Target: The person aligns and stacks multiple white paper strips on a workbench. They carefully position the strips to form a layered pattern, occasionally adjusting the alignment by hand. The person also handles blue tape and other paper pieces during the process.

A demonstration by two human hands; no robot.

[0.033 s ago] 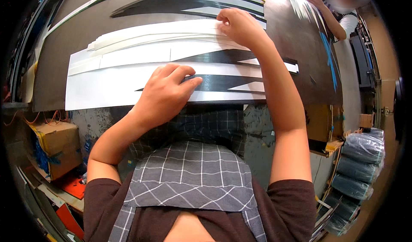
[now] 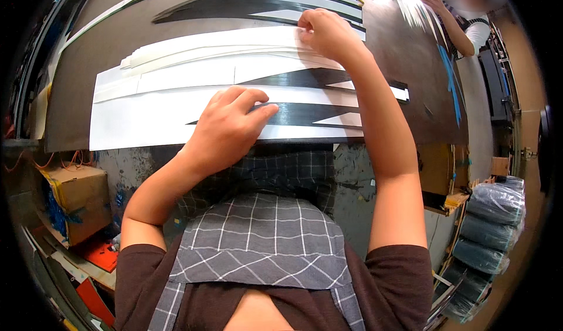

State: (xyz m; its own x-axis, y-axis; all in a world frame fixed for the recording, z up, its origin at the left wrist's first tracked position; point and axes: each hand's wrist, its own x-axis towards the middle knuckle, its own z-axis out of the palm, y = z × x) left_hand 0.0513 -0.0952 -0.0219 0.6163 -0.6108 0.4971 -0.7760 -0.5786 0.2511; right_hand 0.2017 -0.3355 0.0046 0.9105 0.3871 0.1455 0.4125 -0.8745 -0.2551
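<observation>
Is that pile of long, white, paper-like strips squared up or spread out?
Spread out: the long, white, paper-like strips overlap in steps, their left ends staggered.

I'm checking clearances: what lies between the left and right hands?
In the head view, white strips, a black tapered shape and a white sheet lie between left hand and right hand.

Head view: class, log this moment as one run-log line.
left hand: over black strip; right hand: at white strips; dark pieces: beyond white strips

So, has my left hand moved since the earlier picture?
No, not visibly: against the front edge of the dark tabletop, your left hand sits in the same place, with no clear shift either way.
</observation>
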